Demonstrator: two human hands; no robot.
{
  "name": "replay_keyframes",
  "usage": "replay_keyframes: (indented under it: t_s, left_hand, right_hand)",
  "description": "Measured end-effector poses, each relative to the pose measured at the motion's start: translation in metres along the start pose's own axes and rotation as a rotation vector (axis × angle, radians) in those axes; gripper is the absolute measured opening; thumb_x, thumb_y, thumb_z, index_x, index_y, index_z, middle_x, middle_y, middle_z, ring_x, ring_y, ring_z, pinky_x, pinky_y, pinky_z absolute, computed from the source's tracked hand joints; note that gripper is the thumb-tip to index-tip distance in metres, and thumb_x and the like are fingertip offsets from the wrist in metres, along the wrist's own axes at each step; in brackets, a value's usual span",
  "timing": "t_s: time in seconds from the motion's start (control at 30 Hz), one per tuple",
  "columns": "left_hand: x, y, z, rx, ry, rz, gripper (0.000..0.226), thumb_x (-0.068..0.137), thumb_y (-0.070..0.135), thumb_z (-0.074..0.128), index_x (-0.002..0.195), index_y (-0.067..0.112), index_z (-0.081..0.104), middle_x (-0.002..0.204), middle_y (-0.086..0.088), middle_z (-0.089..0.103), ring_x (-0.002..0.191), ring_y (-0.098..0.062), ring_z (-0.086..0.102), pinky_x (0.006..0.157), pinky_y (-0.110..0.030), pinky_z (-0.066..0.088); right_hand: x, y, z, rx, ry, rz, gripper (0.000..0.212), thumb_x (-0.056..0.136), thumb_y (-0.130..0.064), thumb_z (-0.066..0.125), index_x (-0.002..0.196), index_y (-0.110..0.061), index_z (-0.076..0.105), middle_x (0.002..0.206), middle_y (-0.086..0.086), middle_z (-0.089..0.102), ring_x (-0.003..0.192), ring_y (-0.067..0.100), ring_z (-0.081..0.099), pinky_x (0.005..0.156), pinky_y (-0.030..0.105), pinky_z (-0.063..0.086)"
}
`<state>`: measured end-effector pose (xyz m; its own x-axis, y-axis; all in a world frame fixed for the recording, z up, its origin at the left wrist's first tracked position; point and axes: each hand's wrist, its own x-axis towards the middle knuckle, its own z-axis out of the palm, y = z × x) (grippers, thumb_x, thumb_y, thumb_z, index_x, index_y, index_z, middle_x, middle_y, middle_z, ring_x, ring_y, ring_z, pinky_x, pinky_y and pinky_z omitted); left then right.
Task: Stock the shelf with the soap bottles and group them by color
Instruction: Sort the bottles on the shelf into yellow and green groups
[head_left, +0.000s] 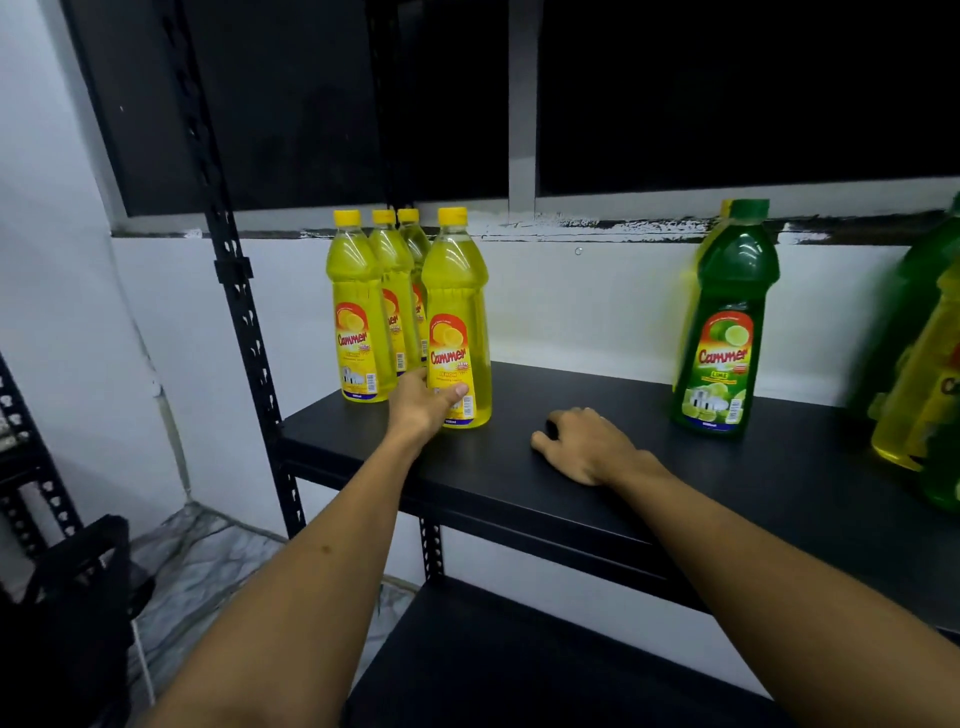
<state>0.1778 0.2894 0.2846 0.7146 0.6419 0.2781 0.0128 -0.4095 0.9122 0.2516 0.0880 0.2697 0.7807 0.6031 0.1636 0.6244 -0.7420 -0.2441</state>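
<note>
Two bare arms reach in from the near edge. Left hand (423, 402) wraps its thumb and fingers round the low part of the front yellow bottle (458, 322), far left on the shelf (519, 467). Right hand (587, 447) rests loosely curled, holding nothing. Bottles look full, so heavy, smooth and slippery; low is a steady hold. Green bottle (727, 322) stands far right.

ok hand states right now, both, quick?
Left hand: gripping the front yellow bottle near its base, thumb across the label.
Right hand: holding nothing, resting on the shelf, fingers loosely curled.
</note>
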Motion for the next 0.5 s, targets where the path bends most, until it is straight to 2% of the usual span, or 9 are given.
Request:
replay_keyframes:
  t_s: [0.17,0.3,0.4,0.5]
  left_hand:
    - [0.04,-0.013,0.018,-0.042,-0.014,0.033,0.032,0.087,0.022,0.072,0.116,0.011,0.065,0.115,-0.007,0.069,0.104,-0.023,0.066,0.095,-0.042,0.052]
    - [0.069,-0.023,0.035,-0.061,-0.026,0.071,0.033,0.088,0.022,0.07,0.117,0.009,0.064,0.114,-0.008,0.069,0.102,-0.022,0.067,0.092,-0.039,0.054]
    - [0.089,-0.027,0.048,-0.07,-0.026,0.067,0.038,0.089,0.023,0.068,0.122,0.007,0.06,0.118,-0.007,0.067,0.103,-0.02,0.065,0.088,-0.033,0.052]
    - [0.107,-0.027,0.061,-0.048,-0.022,0.051,0.039,0.091,0.024,0.066,0.125,0.007,0.057,0.122,-0.007,0.064,0.109,-0.023,0.063,0.09,-0.035,0.05]
  right_hand:
    - [0.03,0.002,0.004,0.011,-0.009,-0.015,0.043,0.095,-0.049,0.035,0.099,-0.013,0.058,0.123,0.016,0.057,0.122,0.031,0.048,0.097,0.041,0.04]
    - [0.053,0.007,0.01,0.01,0.012,-0.003,0.038,0.094,-0.049,0.035,0.094,-0.016,0.055,0.121,0.013,0.058,0.12,0.029,0.049,0.094,0.039,0.041]
    - [0.062,0.01,0.013,0.01,0.034,-0.003,0.043,0.094,-0.049,0.036,0.102,-0.015,0.061,0.114,0.009,0.059,0.112,0.028,0.053,0.089,0.038,0.041]
    - [0.066,0.012,0.015,-0.002,0.036,-0.005,0.047,0.095,-0.05,0.035,0.116,-0.016,0.061,0.126,0.009,0.056,0.119,0.028,0.049,0.096,0.04,0.041]
